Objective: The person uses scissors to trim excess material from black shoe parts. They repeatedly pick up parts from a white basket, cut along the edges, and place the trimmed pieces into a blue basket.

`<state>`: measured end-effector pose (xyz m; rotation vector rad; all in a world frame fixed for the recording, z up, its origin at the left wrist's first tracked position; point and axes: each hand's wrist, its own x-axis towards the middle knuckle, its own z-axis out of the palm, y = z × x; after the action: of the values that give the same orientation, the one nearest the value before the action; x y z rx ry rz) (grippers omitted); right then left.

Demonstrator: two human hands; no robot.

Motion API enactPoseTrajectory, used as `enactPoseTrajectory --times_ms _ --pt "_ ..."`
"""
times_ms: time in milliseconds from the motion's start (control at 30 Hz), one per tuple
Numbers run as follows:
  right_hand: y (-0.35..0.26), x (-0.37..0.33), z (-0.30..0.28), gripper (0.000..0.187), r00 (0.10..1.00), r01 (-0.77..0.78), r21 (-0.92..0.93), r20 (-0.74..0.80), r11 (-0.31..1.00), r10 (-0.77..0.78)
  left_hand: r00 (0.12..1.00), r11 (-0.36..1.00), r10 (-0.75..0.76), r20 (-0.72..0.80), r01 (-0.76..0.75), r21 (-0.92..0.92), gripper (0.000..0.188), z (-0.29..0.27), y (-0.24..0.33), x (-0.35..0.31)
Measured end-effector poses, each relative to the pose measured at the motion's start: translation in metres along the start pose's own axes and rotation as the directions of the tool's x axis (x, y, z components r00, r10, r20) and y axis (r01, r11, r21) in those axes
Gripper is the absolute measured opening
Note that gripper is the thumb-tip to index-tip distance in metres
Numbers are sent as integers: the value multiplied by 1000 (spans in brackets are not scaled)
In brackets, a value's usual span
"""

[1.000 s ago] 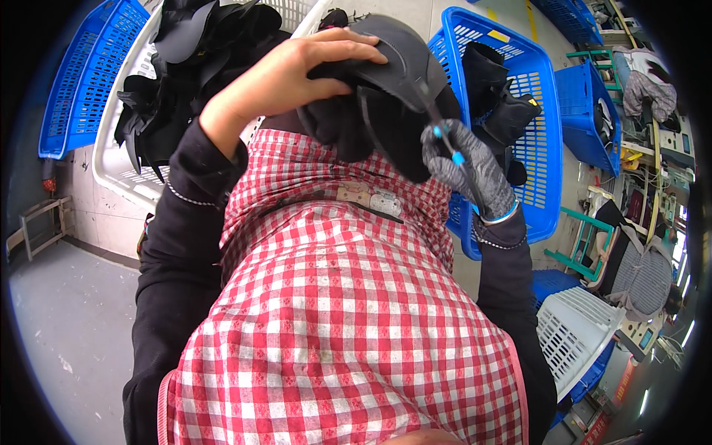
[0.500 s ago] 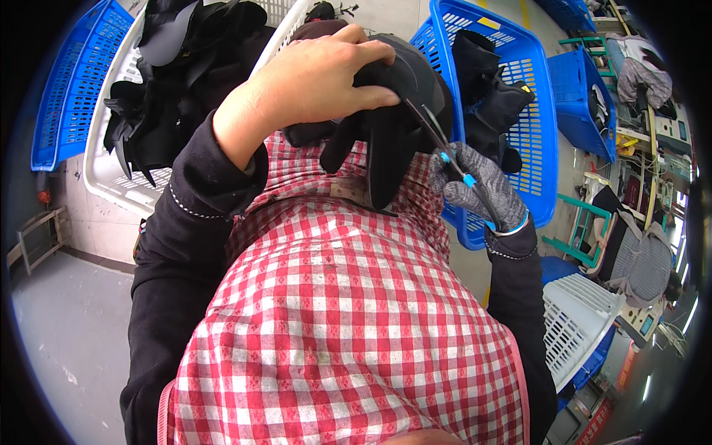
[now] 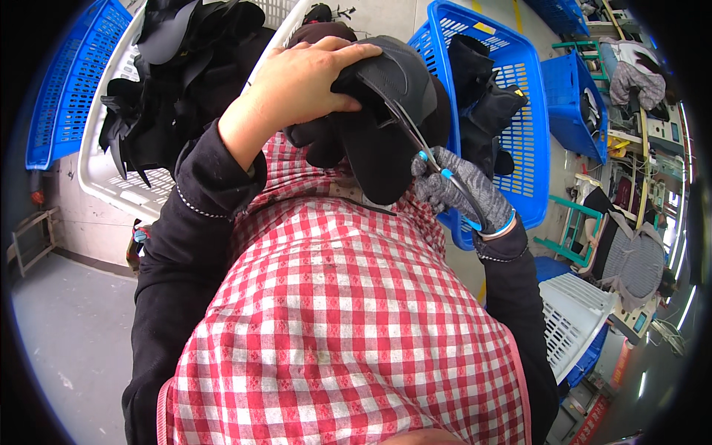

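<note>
My bare left hand [image 3: 300, 80] grips a black soft boot [image 3: 380, 165] above my lap, with the thumb at its opening edge and fingers over the top. A smooth, darker grey panel covers part of the boot. In a grey knit glove, my right hand [image 3: 461, 182] is closed around long, thin dark scissors [image 3: 406, 124] with light blue bands on the handles. Their blades reach up to the boot's edge, close to my left thumb. Whether the tips are cutting is too small to tell. Other dark pieces lie behind the boot, partly hidden.
To the left, a white basket [image 3: 119, 182] holds a heap of black pieces [image 3: 200, 81]. A blue basket [image 3: 545, 148] with black boots [image 3: 493, 107] stands right of my lap. Farther right are a white crate [image 3: 575, 311], a green frame [image 3: 575, 230] and another person [image 3: 638, 78].
The scissors and right hand have moved slightly left, and the blades now lie along the boot's edge. My left hand has shifted left, and the boot has turned, exposing its grey panel.
</note>
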<state>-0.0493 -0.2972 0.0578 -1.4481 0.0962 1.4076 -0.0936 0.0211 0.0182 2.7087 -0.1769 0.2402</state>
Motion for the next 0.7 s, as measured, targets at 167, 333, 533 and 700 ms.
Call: enactPoseTrajectory --times_ms 167,333,533,700 --pt "-4 -12 13 36 944 325 -571 153 754 -291 999 995 -19 -30 22 98 86 4 1 -3" --pt "-4 3 12 39 998 29 124 -52 992 -23 998 997 -18 -63 23 78 87 7 0 -4" --pt "0 13 10 38 990 141 135 -5 981 -142 999 997 -29 -38 32 73 86 4 2 -4" --pt "-4 4 5 32 962 227 122 126 966 -242 998 994 -33 -47 38 106 83 4 5 -6"
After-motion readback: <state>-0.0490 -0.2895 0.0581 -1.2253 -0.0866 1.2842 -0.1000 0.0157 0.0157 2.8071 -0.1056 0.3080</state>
